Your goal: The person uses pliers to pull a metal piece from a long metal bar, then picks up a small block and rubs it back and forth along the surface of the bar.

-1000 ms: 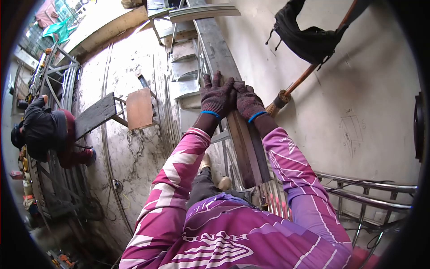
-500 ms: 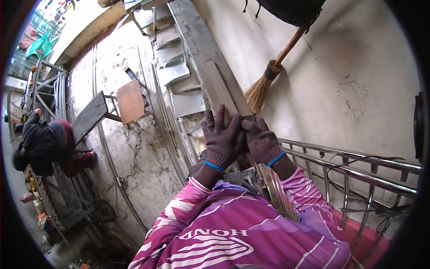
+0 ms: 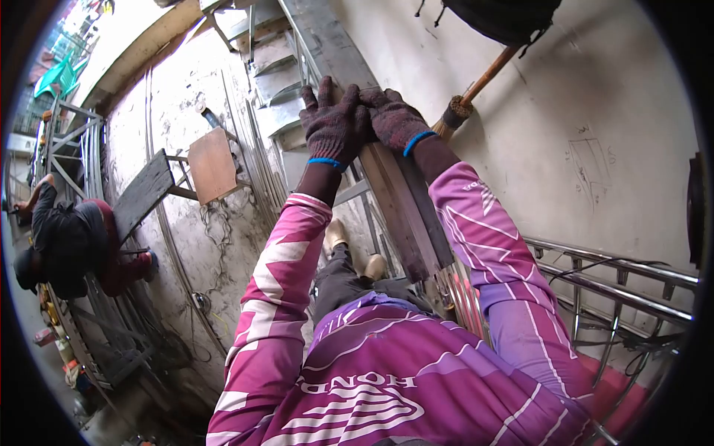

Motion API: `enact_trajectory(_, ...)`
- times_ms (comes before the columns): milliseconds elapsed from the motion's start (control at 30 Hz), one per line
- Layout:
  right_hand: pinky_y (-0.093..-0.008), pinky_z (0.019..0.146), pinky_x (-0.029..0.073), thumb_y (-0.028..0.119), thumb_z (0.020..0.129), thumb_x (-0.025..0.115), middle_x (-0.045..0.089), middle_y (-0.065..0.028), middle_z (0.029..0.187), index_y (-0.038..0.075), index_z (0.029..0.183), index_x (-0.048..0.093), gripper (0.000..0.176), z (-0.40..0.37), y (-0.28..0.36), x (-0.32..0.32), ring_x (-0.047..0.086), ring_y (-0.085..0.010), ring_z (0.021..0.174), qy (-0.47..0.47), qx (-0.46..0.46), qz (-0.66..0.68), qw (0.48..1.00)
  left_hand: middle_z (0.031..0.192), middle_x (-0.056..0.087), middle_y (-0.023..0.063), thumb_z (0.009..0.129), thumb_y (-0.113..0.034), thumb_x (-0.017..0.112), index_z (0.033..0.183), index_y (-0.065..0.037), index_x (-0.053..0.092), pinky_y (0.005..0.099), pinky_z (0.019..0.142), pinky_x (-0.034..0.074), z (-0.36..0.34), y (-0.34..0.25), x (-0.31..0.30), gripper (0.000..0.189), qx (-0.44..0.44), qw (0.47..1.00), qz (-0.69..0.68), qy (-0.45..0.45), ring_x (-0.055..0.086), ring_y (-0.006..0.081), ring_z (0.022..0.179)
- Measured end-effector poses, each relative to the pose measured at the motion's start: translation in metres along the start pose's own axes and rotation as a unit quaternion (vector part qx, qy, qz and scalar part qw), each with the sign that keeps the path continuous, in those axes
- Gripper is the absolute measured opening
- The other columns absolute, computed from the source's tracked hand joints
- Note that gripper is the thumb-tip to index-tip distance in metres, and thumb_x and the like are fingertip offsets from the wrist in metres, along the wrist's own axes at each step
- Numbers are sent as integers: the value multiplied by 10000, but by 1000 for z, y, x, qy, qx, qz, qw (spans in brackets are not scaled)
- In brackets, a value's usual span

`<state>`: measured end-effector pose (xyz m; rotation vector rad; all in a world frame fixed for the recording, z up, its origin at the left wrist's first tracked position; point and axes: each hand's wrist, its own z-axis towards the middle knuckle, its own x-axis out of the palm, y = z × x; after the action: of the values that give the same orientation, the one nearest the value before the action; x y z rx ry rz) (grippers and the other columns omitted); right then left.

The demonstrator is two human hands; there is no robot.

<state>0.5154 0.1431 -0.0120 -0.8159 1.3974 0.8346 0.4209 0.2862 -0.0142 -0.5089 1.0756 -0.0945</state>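
Note:
Dark knitted work gloves with blue cuffs cover both my hands. My left hand (image 3: 333, 126) lies palm down on the long grey metal piece (image 3: 398, 197), fingers spread. My right hand (image 3: 396, 123) rests beside it, fingers stretched forward over the same metal, its inner side close to or touching my left hand. Neither hand is wrapped around anything. The metal runs away from my body between my forearms, with a darker strip along its right side. What lies under my palms is hidden.
A straw broom (image 3: 455, 115) leans at the wall on the right. Chrome railings (image 3: 617, 286) stand at the lower right. Metal sheets (image 3: 286, 111) lie left of the bench. A wooden board (image 3: 212, 166) sits further left, near a bent-over person (image 3: 71, 241).
Both my hands have moved forward along the metal, away from my body, and my arms are more stretched out. More of the metal nearest me and my feet now show.

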Motion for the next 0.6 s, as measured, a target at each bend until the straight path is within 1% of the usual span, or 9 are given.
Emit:
enact_trajectory(33, -430, 1233, 401, 178, 990, 538, 525, -93, 1577, 55, 1355, 682, 411, -6, 2, 5, 505, -321, 1433, -18, 67, 104, 992, 1658, 417, 249, 948, -453, 637, 1429, -270, 655, 725, 1137, 317, -4, -1, 1, 516, -1, 1000, 4, -2, 283, 626, 1511)
enact_trajectory(100, -436, 1210, 439, 161, 971, 564, 515, -70, 1587, 65, 1390, 654, 440, -32, 4, 6, 483, -324, 1460, -38, 38, 113, 992, 1637, 433, 248, 955, -428, 643, 1411, -251, 654, 713, 1137, 335, -16, -9, -4, 489, 31, 999, 14, 9, 303, 626, 1497)
enact_trajectory(133, -436, 1179, 472, 175, 1013, 538, 510, -82, 1579, 149, 1434, 608, 428, -57, 9, 2, 512, -378, 1410, -23, 22, 62, 998, 1626, 438, 247, 943, -409, 665, 1394, -243, 662, 706, 1136, 342, -33, -23, -13, 481, 34, 999, 5, 5, 309, 624, 1493)
enact_trajectory(200, -452, 1094, 538, 187, 1037, 554, 517, -146, 1527, 260, 1450, 577, 420, -110, 36, -14, 581, -443, 1296, -21, 111, 136, 984, 1615, 435, 245, 911, -369, 711, 1382, -223, 670, 696, 1134, 355, -71, -42, -25, 495, 54, 998, -26, 13, 317, 618, 1488)
enact_trajectory(233, -468, 1040, 572, 183, 1019, 597, 528, -196, 1483, 286, 1423, 592, 417, -136, 53, -25, 621, -455, 1232, -34, 211, 258, 942, 1616, 426, 244, 893, -348, 735, 1387, -211, 670, 692, 1132, 361, -91, -50, -30, 517, 72, 996, -49, 24, 320, 614, 1486)
enact_trajectory(300, -509, 947, 599, 179, 983, 668, 555, -250, 1373, 320, 1397, 601, 443, -187, 68, -22, 660, -475, 1140, -146, 162, 295, 930, 1628, 397, 263, 851, -322, 778, 1404, -173, 666, 697, 1163, 344, -138, -72, -35, 584, 68, 993, -90, 36, 303, 619, 1494)
enact_trajectory(433, -523, 920, 599, 160, 983, 675, 570, -236, 1333, 303, 1398, 597, 446, -231, 77, -27, 657, -478, 1138, -154, 100, 325, 928, 1630, 384, 284, 844, -325, 784, 1406, -187, 675, 714, 1203, 288, -177, -94, -45, 589, 54, 988, -131, 56, 262, 631, 1512)
enact_trajectory(500, -523, 907, 602, 152, 991, 674, 581, -233, 1313, 313, 1399, 598, 446, -228, 78, -36, 659, -476, 1135, -114, 141, 289, 940, 1640, 369, 290, 843, -325, 785, 1411, -191, 677, 718, 1211, 271, -173, -92, -45, 594, 47, 989, -125, 69, 249, 636, 1515)
enact_trajectory(600, -517, 910, 606, 193, 1009, 651, 584, -234, 1307, 322, 1404, 595, 419, -190, 71, -32, 655, -483, 1155, -114, 159, 289, 937, 1701, 293, 280, 863, -366, 774, 1435, -230, 673, 715, 1210, 269, -141, -69, -39, 597, 47, 992, -101, 56, 224, 654, 1515)
